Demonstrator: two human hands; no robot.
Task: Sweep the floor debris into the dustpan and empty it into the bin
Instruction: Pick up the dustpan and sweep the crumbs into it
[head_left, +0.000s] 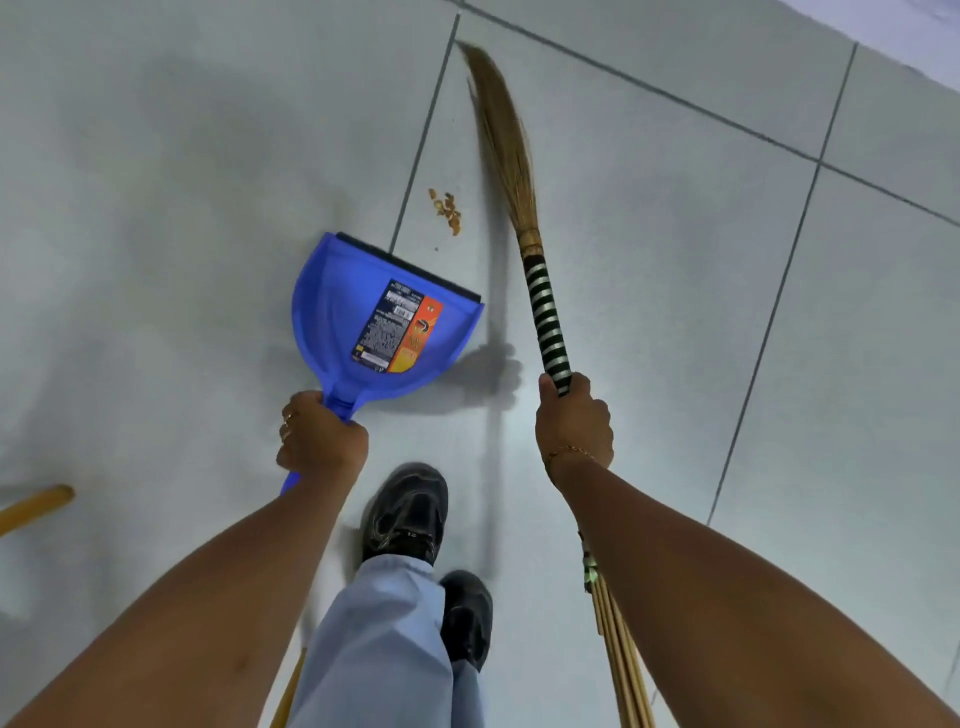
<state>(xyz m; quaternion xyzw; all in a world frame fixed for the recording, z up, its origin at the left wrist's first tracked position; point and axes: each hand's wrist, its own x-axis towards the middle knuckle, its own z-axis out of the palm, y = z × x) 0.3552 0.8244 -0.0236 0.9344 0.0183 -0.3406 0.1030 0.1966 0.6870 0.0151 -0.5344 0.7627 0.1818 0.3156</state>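
Nearest to us, our two dark shoes (410, 512) stand on the pale tiled floor (649, 291), one ahead of the other, below light blue trousers (379, 644). Bare floor lies open on both sides of our feet. At the near left edge of the view a yellow wooden pole end (39, 506) lies on the floor, well apart from our feet.

Our left hand (319, 439) is clenched around the handle of the blue dustpan (374, 317), whose handle end shows just below the fist. The dustpan tilts, its black rubber front edge pointing away from us and sitting at a grout line; a printed label covers the middle of its inside. Whether that edge touches the floor we cannot tell.

Our right hand (571, 421) is wrapped tight around the broom (519, 208) at the near end of its black-and-white striped binding. Loose sticks of the broom trail back beside our right forearm. The brown bristles sweep away from us in a long curve, the tip ending near a tile corner far ahead.

A small cluster of orange-brown debris (448, 210) lies on the floor between the dustpan's front edge and the bristles, just beyond the dustpan and near the grout line. Farther out and to the right, the tiles are open.
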